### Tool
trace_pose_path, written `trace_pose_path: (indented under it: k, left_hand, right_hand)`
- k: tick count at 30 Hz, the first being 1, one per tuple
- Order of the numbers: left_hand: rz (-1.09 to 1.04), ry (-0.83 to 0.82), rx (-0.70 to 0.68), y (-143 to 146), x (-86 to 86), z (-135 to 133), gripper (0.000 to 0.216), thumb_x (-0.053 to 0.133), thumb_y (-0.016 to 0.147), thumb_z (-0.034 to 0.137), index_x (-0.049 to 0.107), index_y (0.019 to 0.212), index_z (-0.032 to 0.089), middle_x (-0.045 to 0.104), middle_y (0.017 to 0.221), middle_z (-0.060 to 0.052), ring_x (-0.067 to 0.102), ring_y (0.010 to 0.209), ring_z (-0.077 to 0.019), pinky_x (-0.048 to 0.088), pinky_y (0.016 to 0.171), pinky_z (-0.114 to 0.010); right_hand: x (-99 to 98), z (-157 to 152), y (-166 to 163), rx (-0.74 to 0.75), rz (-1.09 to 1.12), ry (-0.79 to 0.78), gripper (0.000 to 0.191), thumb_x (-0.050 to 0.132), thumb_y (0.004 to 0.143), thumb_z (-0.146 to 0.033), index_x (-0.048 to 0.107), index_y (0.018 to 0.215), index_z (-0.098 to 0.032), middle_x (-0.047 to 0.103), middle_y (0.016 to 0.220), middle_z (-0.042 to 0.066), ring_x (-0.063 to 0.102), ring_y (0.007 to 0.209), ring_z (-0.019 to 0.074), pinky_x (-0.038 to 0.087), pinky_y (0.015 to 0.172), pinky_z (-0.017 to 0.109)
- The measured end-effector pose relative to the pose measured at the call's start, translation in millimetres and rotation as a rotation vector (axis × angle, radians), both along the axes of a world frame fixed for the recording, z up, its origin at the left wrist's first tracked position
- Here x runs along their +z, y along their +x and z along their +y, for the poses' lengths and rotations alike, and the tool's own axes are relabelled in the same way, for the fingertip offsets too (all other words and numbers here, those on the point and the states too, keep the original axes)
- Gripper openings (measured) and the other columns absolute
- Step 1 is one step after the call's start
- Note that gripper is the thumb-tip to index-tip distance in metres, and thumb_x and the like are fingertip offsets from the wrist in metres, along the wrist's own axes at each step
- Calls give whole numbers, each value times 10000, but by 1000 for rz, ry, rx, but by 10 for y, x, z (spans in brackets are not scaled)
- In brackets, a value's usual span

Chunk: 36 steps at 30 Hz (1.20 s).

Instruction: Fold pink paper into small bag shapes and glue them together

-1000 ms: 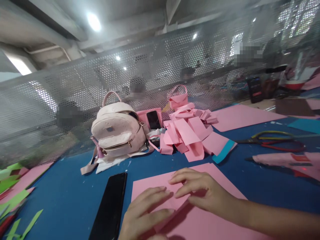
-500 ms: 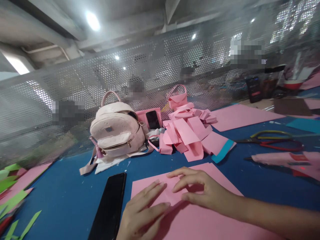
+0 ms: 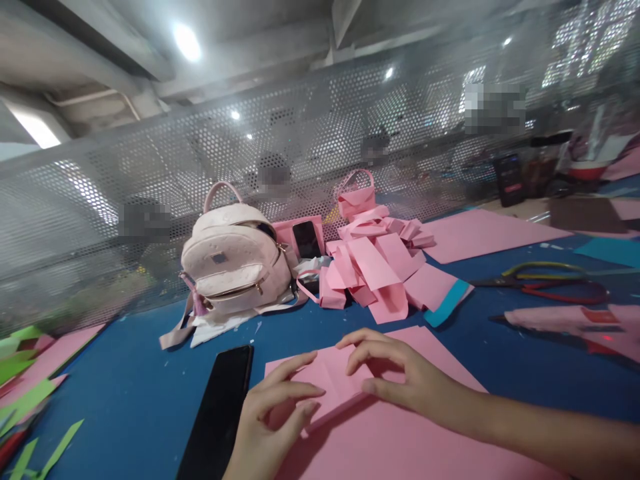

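Observation:
A piece of folded pink paper point(image 3: 334, 383) lies on a larger pink paper sheet point(image 3: 400, 440) in front of me. My left hand point(image 3: 280, 407) grips its left end, fingers curved over the top and thumb at the near edge. At the other end my right hand point(image 3: 393, 370) holds it too, its fingertips bent onto the top and thumb against the front edge. The undersides of the fingers on the paper are partly hidden. Just left of my left hand lies a black phone point(image 3: 217, 413).
Behind stand a pale backpack point(image 3: 230, 260) and a heap of pink paper pieces point(image 3: 375, 267). To the right lie scissors point(image 3: 545, 280) and a pink-wrapped glue gun point(image 3: 565, 320). Green paper strips point(image 3: 60, 450) lie at left. A perforated metal screen point(image 3: 310, 147) backs the blue table point(image 3: 130, 393).
My left hand has drawn back and its fingers have arched, with the thumb now at the folded paper's near edge. My right hand has barely shifted.

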State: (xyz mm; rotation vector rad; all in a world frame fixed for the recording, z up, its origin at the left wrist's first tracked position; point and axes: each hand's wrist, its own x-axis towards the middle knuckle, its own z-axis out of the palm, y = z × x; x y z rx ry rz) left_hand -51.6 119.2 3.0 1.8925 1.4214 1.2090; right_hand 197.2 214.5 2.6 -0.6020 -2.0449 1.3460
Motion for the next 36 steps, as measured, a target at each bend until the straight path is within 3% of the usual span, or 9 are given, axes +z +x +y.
trace_pose_path:
  k: [6,16,20,24,29,36]
  left_hand:
    - [-75,-57,-1,42,-6,19,301,777,803,288,781,1098,351,733,1282,-44,652,1227,-278,493,1072,-411]
    - [-165,-186,56,-6,-24,87,304,732,850,334,770,1149,294,729,1282,-78,633,1254,-285,480,1099,-419]
    - [-284,-250,7,78,35,28,328,737,849,444,767,1154,327,648,1409,-76,557,1349,-295,523,1054,-379]
    - [-294,-254,-34,168,71,-13,381,774,793,510,788,1126,325,649,1408,-86,534,1371,-319,466,1115,-400]
    - [-315,-301,-47,182,71,20,335,740,832,499,808,1085,290,704,1336,-89,587,1319,-307,452,1128,-407]
    - [-350,-315,26,156,49,27,393,581,943,526,797,1094,235,751,1246,-88,640,1240,-297,496,1072,-401]
  right_hand:
    - [28,-9,3,-2,-2,0,220,713,893,-422,685,1027,-250,590,1303,66,560,1223,261,420,1048,386]
    - [1,24,-30,-82,3,-133,347,584,960,-537,662,1169,-271,656,1215,60,599,1113,257,452,918,368]
    - [40,30,-34,-109,19,-164,328,557,979,-533,682,1073,-245,684,1090,38,609,1049,243,441,906,335]
    - [50,40,-33,-96,-26,-136,398,513,992,-551,695,910,-206,687,922,33,623,914,238,446,820,319]
    - [45,34,-45,-62,-14,-107,378,533,984,-542,718,972,-212,702,969,45,630,973,256,449,874,334]
    - [85,-4,-33,-60,-44,-105,444,518,966,-614,689,934,-205,664,915,34,605,906,231,447,816,310]
